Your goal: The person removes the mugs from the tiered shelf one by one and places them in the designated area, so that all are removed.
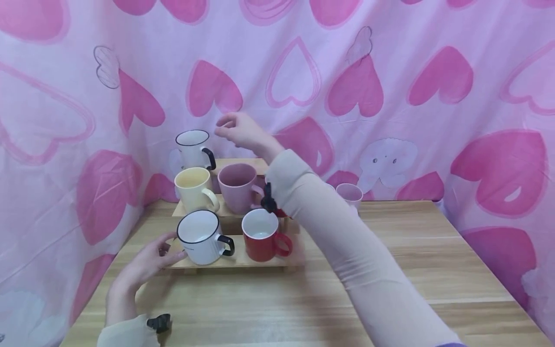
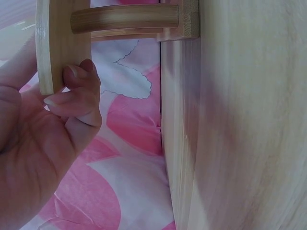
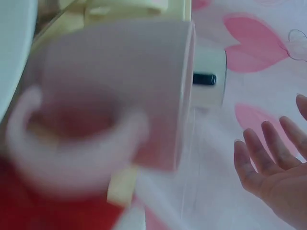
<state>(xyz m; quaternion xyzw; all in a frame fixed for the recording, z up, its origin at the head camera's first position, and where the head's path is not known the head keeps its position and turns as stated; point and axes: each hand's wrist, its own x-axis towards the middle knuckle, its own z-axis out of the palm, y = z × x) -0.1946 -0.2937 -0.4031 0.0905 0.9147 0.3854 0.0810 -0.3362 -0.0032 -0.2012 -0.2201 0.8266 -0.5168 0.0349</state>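
A three-tier wooden rack stands on the table, with mugs on each step. My left hand grips the left end of its lowest board, fingers curled under the edge. Beside that hand is a white black-rimmed mug, and a red mug stands to its right. The middle step bears a cream mug and a mauve mug. On the top step sits another white black-rimmed mug. Just right of it, my right hand hovers with loose fingers, holding nothing.
Behind my right forearm, a pale pink cup stands at the table's back, with another partly hidden next to it. The wood-grain table extends to the right. A pink heart-patterned curtain encloses the back and sides.
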